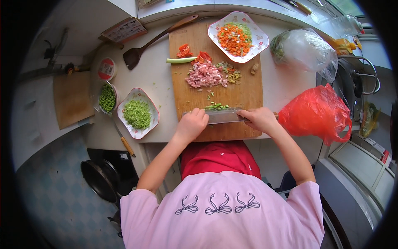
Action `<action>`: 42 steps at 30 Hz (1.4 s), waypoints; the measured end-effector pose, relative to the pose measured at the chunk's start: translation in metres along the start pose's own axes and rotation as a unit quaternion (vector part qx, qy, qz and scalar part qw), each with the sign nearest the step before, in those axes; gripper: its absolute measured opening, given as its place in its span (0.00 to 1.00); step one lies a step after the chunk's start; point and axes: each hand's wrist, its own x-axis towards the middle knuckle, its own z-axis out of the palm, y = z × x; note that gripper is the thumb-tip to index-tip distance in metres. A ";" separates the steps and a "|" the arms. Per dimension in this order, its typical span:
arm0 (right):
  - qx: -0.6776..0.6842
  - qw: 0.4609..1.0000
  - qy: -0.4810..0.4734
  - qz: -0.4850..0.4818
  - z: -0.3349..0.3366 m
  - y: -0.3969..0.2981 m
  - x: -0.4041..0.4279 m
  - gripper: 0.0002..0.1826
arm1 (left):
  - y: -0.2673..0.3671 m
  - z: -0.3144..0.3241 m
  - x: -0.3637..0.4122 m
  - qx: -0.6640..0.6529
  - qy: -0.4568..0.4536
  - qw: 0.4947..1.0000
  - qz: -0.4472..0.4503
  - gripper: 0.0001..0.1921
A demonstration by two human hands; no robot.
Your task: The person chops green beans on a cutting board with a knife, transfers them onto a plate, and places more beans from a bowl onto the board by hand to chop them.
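My right hand (259, 119) grips a cleaver (222, 117) by its handle end, the broad blade lying across the near part of a wooden cutting board (217, 133). At the blade's left end, my left hand (193, 123) rests its fingers on the metal. Just beyond the blade lie several green pieces (217, 106), perhaps edamame beans. Farther up the board sits a pile of diced pink meat (206, 75), with minced yellow bits (233, 77) to its right. Red pepper pieces (184, 50) and a green stalk (181, 60) lie behind the meat.
A patterned dish (259, 48) of diced carrot stands on the board's far edge. Left are a dish (154, 119) of chopped greens, a tub of green beans (107, 98) and a wooden spatula (133, 56). Plastic bags (314, 112) sit right, by a sink (345, 73). A pan (98, 182) stands lower left.
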 end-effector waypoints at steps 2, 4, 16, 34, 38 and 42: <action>0.002 1.000 -0.022 -0.018 -0.002 0.009 -0.001 0.17 | 0.020 -0.004 -0.004 0.027 -0.002 1.000 -0.016 0.05; -0.005 0.999 -0.017 -0.031 -0.001 0.012 -0.001 0.15 | 0.029 -0.004 -0.008 0.033 0.006 0.999 -0.030 0.05; -0.128 0.992 0.005 -0.010 -0.026 -0.044 -0.002 0.06 | -0.002 0.009 -0.034 -0.103 0.031 0.994 -0.019 0.07; -0.040 0.994 -0.005 -0.103 -0.007 0.026 0.014 0.08 | 0.050 0.004 -0.016 0.054 0.001 0.993 -0.104 0.04; -0.069 0.993 -0.018 -0.099 -0.012 0.022 0.018 0.08 | 0.041 0.008 -0.019 0.041 0.007 0.995 -0.094 0.04; -0.075 0.993 -0.028 -0.093 -0.014 0.021 0.018 0.08 | 0.041 0.009 -0.018 0.036 0.018 0.994 -0.099 0.05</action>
